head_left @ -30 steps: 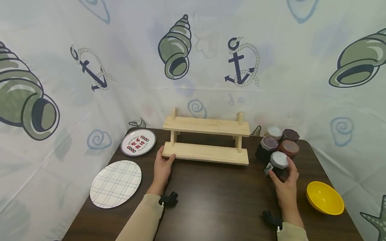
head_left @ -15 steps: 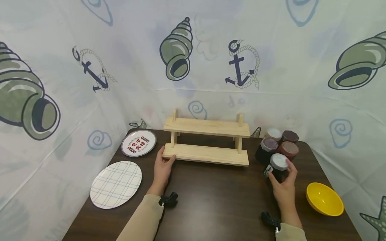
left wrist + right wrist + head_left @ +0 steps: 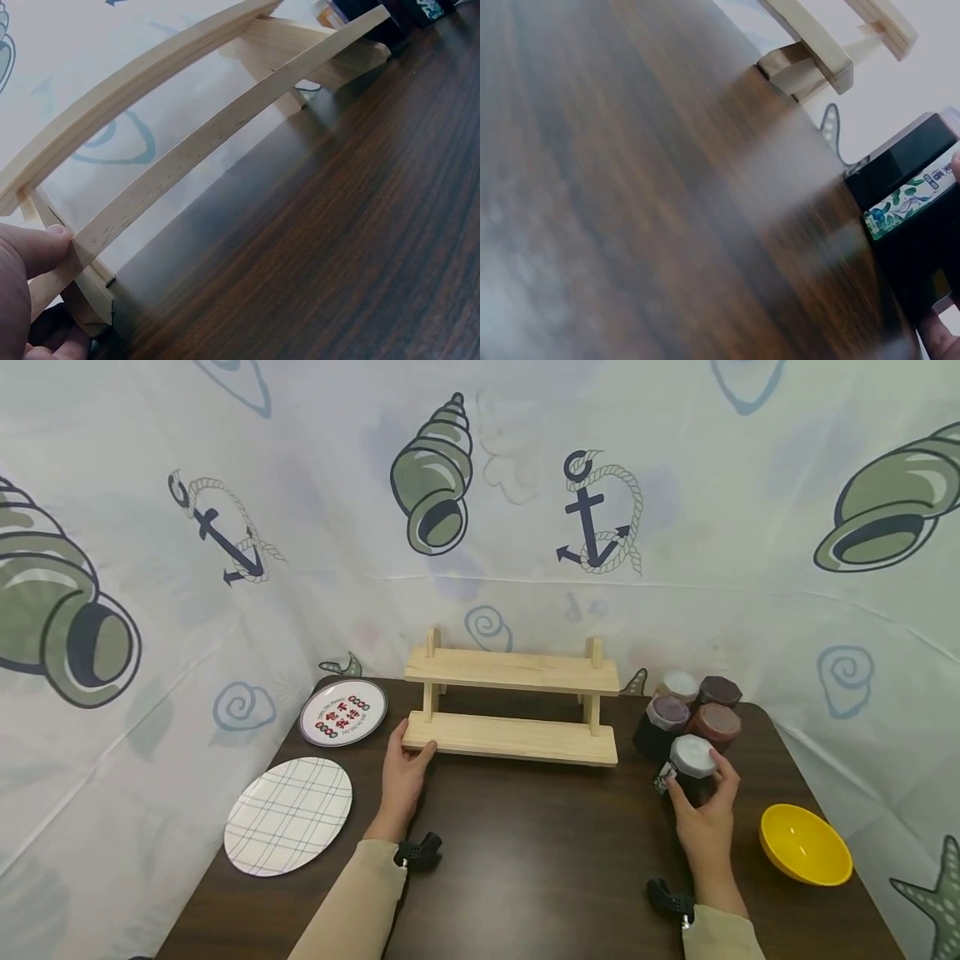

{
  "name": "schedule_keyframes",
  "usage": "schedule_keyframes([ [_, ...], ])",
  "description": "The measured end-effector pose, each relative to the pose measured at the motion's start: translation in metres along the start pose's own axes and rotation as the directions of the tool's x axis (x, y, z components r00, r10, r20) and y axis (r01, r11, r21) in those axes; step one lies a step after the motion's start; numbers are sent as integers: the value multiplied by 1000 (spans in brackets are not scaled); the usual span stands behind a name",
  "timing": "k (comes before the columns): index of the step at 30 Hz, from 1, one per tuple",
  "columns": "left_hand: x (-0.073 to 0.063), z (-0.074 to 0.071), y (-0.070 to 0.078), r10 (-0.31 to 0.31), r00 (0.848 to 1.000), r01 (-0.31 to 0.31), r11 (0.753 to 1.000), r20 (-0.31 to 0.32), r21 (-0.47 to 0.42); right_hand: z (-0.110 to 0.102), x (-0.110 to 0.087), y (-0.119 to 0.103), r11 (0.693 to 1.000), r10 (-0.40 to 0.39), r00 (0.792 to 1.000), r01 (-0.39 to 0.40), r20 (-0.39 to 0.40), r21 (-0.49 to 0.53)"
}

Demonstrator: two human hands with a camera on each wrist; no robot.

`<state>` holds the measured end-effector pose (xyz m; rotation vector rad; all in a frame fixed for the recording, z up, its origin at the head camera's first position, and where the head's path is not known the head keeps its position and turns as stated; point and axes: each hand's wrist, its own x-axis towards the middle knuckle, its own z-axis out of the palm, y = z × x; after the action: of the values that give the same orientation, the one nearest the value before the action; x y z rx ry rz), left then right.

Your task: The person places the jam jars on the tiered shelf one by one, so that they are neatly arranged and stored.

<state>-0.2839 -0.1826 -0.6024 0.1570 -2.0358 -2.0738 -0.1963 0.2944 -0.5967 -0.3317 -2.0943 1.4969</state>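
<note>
A two-tier wooden display rack (image 3: pixel 517 735) stands near the back of the table. My left hand (image 3: pixel 403 781) grips the left end of its lower board; in the left wrist view the thumb (image 3: pixel 45 244) lies on the board's front face, other fingers beneath. At the right, my right hand (image 3: pixel 705 818) holds a dark jar with a white lid (image 3: pixel 693 755), thumb on its left side and fingers on the right. In the right wrist view the jar's leafy label (image 3: pixel 907 202) shows, and most of the hand is out of frame. Several similar jars (image 3: pixel 663 718) cluster right behind it.
A yellow bowl (image 3: pixel 806 845) stands right of my right hand. On the left lie a white plate with a grid pattern (image 3: pixel 288 817) and a round plate with red lettering (image 3: pixel 343 713). A printed cloth (image 3: pixel 510 543) hangs behind the dark wooden table (image 3: pixel 525 860).
My right hand and wrist have shifted very slightly left around the jar, which stays in place. The left hand keeps its grip on the rack.
</note>
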Motion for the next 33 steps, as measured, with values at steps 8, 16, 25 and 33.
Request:
schedule_keyframes([
  [8, 1, -3, -2, 13, 999, -13, 1000, 29, -11, 3, -10, -19, 996, 5, 995, 4, -102, 90],
  [16, 1, -7, -3, 5, 999, -4, 999, 37, -36, 0, -21, -23, 933, 83, 986, -26, -145, 360],
  [25, 1, -8, -1, -1, 999, 3, 999, 37, -37, 10, -24, -12, 927, -4, 980, 78, -198, 368],
  [33, 2, -9, -6, -4, 1000, 5, 1000, 25, -28, 29, -30, -44, 934, -85, 984, 133, -155, 331],
])
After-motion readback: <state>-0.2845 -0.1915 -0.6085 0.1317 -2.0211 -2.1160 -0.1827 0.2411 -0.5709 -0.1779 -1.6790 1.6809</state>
